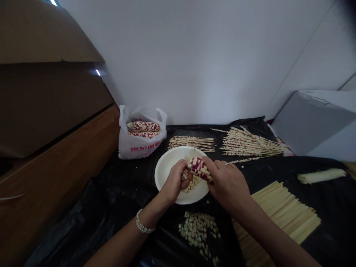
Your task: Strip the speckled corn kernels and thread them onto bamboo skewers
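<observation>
1. Right hand (229, 181): closed around the speckled corn cob (199, 167), above the white bowl (167, 167).
2. Left hand (178, 178): fingers curled at the cob's tip, over the bowl.
3. Bag of cobs (141, 142): behind the bowl, leftward.

And here's our only view, worn on the head, facing forward and down over both forearms to the hands (204, 178) above the bowl (164, 167)! Close work sits mid-frame, with the wall (194, 55) rising behind; no second view shares it.
</observation>
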Motion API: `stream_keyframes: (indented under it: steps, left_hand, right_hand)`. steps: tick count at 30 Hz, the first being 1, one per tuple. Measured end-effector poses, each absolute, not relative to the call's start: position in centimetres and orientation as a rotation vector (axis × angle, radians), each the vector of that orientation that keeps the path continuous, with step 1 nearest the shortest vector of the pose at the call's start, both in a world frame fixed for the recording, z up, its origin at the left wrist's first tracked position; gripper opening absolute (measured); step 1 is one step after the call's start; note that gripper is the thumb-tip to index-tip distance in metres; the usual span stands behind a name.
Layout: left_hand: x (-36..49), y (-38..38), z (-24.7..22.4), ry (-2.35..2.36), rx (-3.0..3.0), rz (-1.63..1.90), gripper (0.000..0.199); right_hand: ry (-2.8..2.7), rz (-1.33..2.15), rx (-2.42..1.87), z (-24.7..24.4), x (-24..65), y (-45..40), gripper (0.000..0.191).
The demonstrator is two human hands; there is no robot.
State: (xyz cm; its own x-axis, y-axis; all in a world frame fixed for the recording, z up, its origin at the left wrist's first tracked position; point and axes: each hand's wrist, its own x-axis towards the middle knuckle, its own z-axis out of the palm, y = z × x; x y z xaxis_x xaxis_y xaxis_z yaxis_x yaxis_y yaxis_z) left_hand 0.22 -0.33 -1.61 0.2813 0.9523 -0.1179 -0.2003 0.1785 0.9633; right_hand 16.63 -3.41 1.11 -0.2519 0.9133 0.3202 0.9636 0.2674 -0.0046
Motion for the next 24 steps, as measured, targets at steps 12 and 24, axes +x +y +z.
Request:
stream_keyframes:
  steps: [12, 24]
  left_hand:
    - [-0.2, 0.2, -1.7, 1.053, 1.407, 1.046, 0.012]
    - [-0.6, 0.8, -1.0, 0.844, 1.267, 1.051, 0.058]
  right_hand:
    - [-2.188, 0.114, -1.672, 0.8, 17.7, -2.8, 0.049]
    - [-2.052, 0.633, -1.371, 1.6, 19.1, -2.7, 0.064]
